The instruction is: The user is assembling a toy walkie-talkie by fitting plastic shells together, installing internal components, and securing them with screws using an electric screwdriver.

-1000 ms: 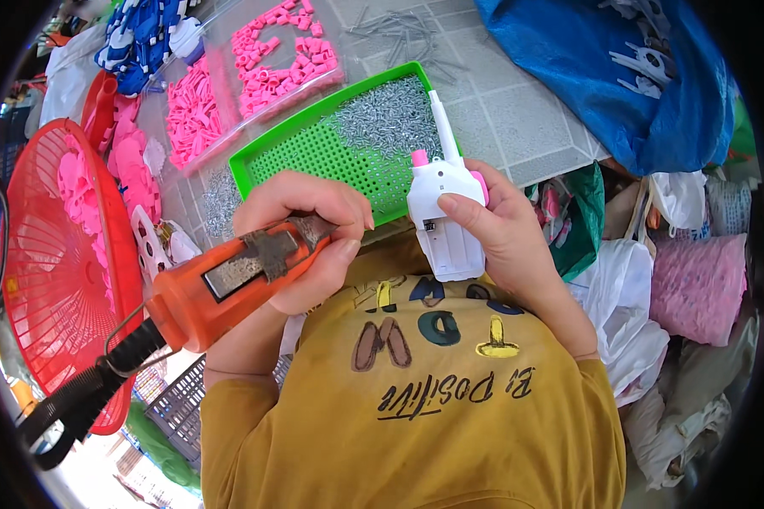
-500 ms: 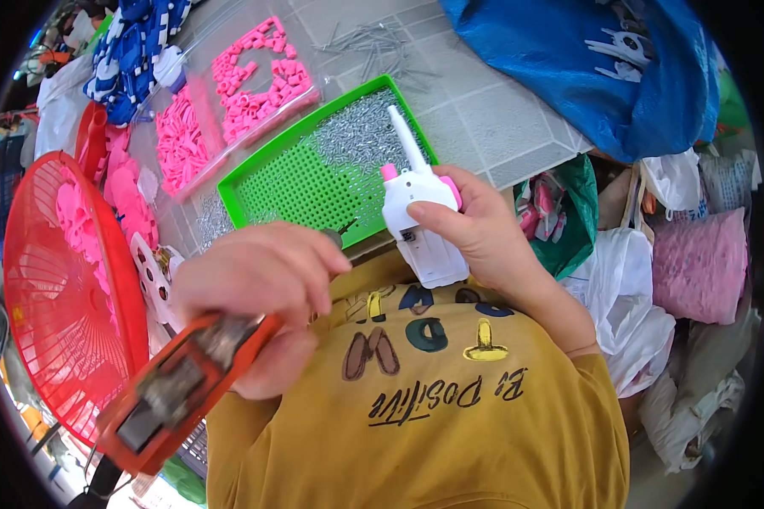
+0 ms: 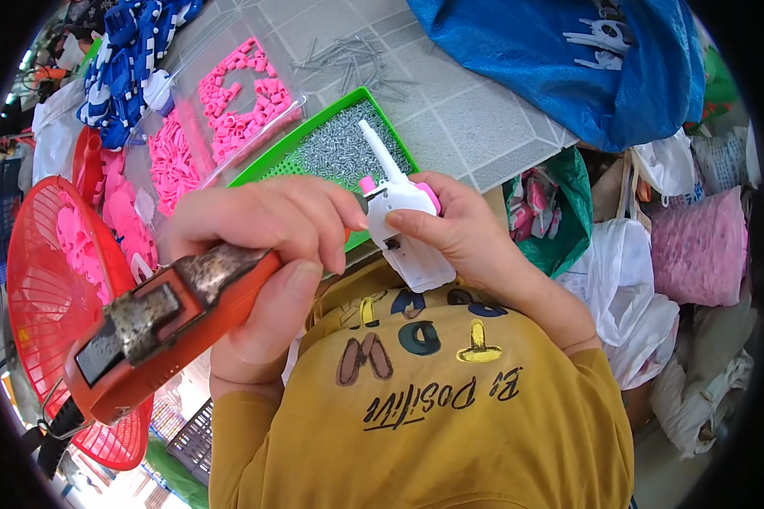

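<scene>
My left hand is closed round an orange, worn-looking power screwdriver. Its front end reaches the left edge of a white toy walkie-talkie, though my fingers hide most of the contact. The toy has a long white antenna, a pink knob and a pink side piece. My right hand grips it from the right, thumb across its face. Just beyond them lies a green perforated tray with many small silvery screws heaped in its far end.
A clear divided box of pink parts stands beyond the tray, near loose metal pins. At left is a red basket; at right, a blue bag and a green bag holding parts.
My left hand has brought the power screwdriver up to the walkie-talkie's left edge. The toy and my right hand have shifted slightly left.
</scene>
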The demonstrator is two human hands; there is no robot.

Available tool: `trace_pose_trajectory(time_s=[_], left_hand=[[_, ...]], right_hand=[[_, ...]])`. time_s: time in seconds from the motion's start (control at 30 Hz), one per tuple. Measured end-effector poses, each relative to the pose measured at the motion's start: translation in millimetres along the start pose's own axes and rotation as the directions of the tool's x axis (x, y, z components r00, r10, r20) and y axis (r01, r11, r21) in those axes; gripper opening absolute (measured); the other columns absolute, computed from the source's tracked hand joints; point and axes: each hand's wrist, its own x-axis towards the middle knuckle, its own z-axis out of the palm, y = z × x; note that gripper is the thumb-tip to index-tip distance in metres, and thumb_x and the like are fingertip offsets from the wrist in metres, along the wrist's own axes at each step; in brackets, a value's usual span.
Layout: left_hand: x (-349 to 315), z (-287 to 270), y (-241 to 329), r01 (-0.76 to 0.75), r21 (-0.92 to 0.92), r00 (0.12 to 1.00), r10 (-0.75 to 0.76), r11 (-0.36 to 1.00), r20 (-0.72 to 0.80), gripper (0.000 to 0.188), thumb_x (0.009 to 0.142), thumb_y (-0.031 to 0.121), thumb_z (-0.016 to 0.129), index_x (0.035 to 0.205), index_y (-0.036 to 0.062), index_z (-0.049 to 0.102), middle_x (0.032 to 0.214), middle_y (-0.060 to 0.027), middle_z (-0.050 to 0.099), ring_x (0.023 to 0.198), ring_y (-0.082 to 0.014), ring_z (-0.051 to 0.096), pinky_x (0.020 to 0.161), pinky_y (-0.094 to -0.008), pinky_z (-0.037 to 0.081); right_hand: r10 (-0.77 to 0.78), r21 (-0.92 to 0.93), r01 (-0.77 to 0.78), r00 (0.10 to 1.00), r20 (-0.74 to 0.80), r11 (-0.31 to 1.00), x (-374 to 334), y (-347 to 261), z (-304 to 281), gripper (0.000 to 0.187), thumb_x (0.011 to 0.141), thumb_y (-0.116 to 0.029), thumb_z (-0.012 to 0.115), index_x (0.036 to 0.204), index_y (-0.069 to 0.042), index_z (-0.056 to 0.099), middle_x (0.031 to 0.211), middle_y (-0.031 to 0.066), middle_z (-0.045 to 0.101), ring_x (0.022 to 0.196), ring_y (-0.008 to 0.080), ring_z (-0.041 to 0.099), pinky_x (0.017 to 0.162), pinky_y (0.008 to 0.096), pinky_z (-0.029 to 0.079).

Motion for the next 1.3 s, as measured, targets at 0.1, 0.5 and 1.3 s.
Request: trace_pose_trajectory(time_s=[0.1,0.5,1.3], left_hand=[[0.6,2.0,0.7,0.006,-0.011,1.0,-0.006,1.0,-0.028,0.028,0.086,0.011,0.068,0.108,0.0116,0.051,0.068,-0.0016,0.049,0.061,-0.0179,0.051,0.068,-0.0373,0.043],[-0.4,2.9,1.2,-0.048,-0.016,0.999,0.048,0.999,0.017,0.028,0.087,0.013,0.068,0.107,0.0121,0.05,0.067,-0.0015,0.048,0.061,-0.0175,0.051,0.066,-0.0366,0.043],[-2.3,1.9,4.2,-0.08,0.027,0.996,0.078,0.996,0.053,0.029,0.087,0.015,0.068,0.106,0.012,0.047,0.066,-0.0012,0.046,0.058,-0.0166,0.05,0.063,-0.0359,0.043]], right_hand=[[0.005,0.007,-0.005,1.0,0.003,1.0,0.2,-0.8,-0.8,0.037,0.087,-0.016,0.073,0.116,0.003,0.059,0.097,0.0053,0.066,0.085,0.0095,0.061,0.073,0.0245,0.051],[0.02,0.038,-0.02,1.0,0.018,0.999,0.8,-1.4,-1.1,0.037,0.088,-0.018,0.072,0.115,0.003,0.059,0.097,0.005,0.066,0.085,0.0094,0.06,0.074,0.0243,0.05],[0.008,0.043,-0.009,1.0,0.015,0.999,2.1,1.2,-1.8,0.036,0.087,-0.019,0.072,0.113,0.003,0.06,0.095,0.0048,0.065,0.083,0.0095,0.06,0.073,0.025,0.05]])
